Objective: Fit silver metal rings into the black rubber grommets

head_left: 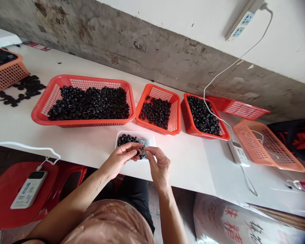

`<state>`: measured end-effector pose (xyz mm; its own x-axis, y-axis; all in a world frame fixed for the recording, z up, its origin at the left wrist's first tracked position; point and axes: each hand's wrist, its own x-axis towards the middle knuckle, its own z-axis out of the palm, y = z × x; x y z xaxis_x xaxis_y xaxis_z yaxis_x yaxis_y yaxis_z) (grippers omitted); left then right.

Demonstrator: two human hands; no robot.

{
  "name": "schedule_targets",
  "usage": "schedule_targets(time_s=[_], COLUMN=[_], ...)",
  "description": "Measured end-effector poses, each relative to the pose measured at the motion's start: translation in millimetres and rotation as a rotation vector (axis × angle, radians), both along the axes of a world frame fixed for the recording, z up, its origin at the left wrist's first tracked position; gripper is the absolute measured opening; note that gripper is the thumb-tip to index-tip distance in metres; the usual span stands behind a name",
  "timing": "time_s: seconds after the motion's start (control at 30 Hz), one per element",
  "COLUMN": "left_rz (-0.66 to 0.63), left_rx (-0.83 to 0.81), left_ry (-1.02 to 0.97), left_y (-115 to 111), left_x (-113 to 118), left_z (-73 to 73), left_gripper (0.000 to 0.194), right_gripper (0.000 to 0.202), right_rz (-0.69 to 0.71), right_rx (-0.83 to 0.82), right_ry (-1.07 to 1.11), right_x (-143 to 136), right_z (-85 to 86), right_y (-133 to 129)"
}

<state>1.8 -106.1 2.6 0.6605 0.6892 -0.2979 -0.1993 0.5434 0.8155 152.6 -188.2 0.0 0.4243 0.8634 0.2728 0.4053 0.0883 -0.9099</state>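
Above a small clear plastic tub (152,136), my two hands meet with their fingertips close together. My left hand (123,156) is closed, thumb and fingers pinching a small black part (142,148), mostly covered by the fingers. My right hand (159,164) is pinched at the same spot; whatever lies between its fingertips is too small to make out. Inside the tub are black ring-like pieces (127,139) on the left and tiny silver pieces (143,140) on the right. The hands hide the tub's front.
Behind the tub stand a large red basket (58,79), a smaller one (178,112) and a third (186,118), all holding black pieces. An orange basket (292,162), a white power bank (239,154) and its cable lie right. Flat black pieces (30,86) lie left.
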Motion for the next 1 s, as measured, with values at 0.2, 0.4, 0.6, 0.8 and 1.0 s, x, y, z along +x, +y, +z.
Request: schedule_targets(time_s=[0.2,0.4,0.6,0.8,1.0], left_rz=[0.055,0.117,0.163,0.136,0.268], left_rx=[0.005,0.145,0.154,0.095,0.01], left_ry=[0.031,0.094,0.139,0.11,0.109], left_y=[-3,-11,-19,-23,-12], left_x=[3,-2,-14,-18,-26], left_z=[0.2,0.8,-5.6,-7.8,-11.7], left_gripper=[0.036,0.034,0.031,0.03,0.037], right_gripper=[0.018,0.025,0.043,0.035,0.035], right_rz=[0.031,0.029,-0.011,-0.045,0.126], right_rx=[0.041,0.095,0.194,0.187,0.104], right_ry=[-0.151,-0.371,-0.499,-0.402,-0.304], right_x=[-7,-25,-52,-53,-43], right_z=[5.7,-1.7,-26.4,-29.4,-16.2], right_y=[-2,-10,-22,-18,-15])
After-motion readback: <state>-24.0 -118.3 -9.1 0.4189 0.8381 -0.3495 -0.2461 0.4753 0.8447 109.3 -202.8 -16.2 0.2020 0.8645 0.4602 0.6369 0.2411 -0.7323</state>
